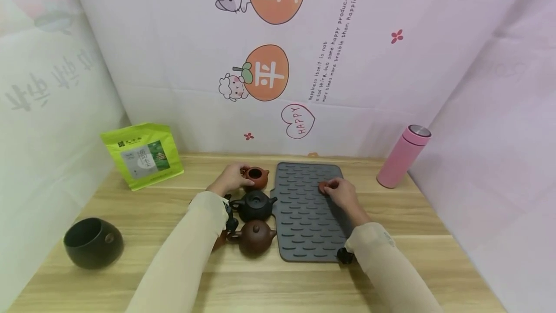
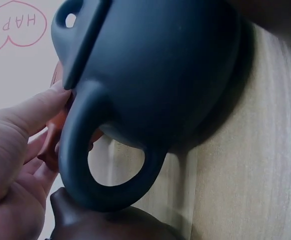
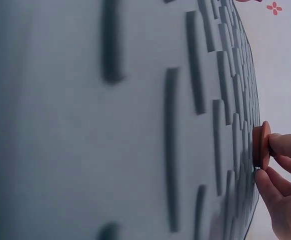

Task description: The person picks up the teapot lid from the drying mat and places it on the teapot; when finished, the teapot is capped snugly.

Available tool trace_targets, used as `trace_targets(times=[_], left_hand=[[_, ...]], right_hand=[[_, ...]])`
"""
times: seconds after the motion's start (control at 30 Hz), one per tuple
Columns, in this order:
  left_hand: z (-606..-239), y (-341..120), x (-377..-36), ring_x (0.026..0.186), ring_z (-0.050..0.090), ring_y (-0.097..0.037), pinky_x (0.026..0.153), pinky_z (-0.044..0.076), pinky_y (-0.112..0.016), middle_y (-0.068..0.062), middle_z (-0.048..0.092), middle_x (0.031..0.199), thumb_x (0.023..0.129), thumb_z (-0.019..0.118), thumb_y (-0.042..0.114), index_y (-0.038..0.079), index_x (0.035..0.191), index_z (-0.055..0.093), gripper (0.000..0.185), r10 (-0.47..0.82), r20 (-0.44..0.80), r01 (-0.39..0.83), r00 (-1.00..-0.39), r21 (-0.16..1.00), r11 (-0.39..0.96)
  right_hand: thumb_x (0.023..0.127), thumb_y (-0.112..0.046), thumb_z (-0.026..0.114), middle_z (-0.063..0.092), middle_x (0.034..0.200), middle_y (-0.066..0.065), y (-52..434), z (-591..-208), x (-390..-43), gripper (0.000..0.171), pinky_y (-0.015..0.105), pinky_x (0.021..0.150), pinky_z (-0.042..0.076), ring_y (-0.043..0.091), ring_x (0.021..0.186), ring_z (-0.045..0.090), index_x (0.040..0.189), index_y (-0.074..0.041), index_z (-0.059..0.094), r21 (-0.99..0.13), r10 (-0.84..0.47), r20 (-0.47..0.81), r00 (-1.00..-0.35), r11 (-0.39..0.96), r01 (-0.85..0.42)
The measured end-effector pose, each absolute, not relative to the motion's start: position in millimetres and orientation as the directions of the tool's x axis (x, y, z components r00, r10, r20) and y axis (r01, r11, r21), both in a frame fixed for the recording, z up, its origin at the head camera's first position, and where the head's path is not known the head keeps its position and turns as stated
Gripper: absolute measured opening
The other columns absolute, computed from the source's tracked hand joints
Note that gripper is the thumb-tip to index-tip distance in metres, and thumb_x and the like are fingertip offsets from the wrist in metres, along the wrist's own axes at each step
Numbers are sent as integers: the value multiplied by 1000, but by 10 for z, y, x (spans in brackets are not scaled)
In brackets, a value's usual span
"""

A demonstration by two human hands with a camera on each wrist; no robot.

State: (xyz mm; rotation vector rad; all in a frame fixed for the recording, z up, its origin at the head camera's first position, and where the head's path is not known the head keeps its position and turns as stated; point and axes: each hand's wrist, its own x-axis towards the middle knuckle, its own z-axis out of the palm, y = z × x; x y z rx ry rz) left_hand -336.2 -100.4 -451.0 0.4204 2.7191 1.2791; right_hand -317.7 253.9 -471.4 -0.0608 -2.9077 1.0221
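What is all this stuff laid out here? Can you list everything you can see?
orange-brown teapot: 1, lid off, back of the row left of the mat
black teapot: 1, lidded, middle of the row
dark brown teapot: 1, lidded, front of the row
lid: 1, orange-brown, on the mat
mat: 1, grey, ribbed, table centre
green pouch: 1, standing back left
dark bowl: 1, front left
pink flask: 1, back right
table: 1, light wood
left hand: holds the orange-brown teapot
right hand: pinches the lid
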Motion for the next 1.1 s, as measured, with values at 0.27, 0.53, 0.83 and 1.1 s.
trace_targets(times=[0.27, 0.53, 0.83, 1.1], left_hand=[[-4527, -1013, -3391, 113, 55, -34, 94, 47, -44, -21, 59, 122, 85, 77, 8, -6, 129, 57, 51, 288, 25, 200, -957, 775, 600], [-4542, -1006, -3406, 108, 58, -32, 91, 48, -42, -20, 62, 117, 83, 78, 8, -6, 124, 60, 47, 277, 24, 197, -960, 763, 616], [-4543, -1031, -3402, 106, 59, -32, 90, 49, -42, -20, 63, 115, 83, 78, 7, -7, 123, 61, 46, 274, 35, 201, -961, 768, 609], [-4556, -1024, -3402, 104, 60, -29, 88, 50, -41, -16, 64, 115, 84, 78, 8, -4, 122, 63, 42, 284, 40, 207, -958, 782, 588]], right_hand=[[91, -11, 68, 66, 105, 19, 2377, -4582, -3191, 20, 43, 78, 51, 32, 95, 60, 106, 3, 67, -632, 52, 60, -997, 775, 2], [91, -15, 71, 67, 103, 14, 1936, -4403, -3225, 20, 45, 81, 50, 30, 97, 62, 105, -1, 70, -638, -5, 117, -993, 766, -79], [93, -17, 69, 68, 104, 11, 1313, -4275, -3311, 19, 40, 76, 53, 27, 95, 63, 108, -5, 71, -637, -105, 124, -987, 754, -160], [94, -17, 67, 67, 107, 9, 842, -4282, -3355, 20, 36, 75, 55, 24, 96, 63, 112, -7, 70, -647, -177, 112, -978, 734, -207]])
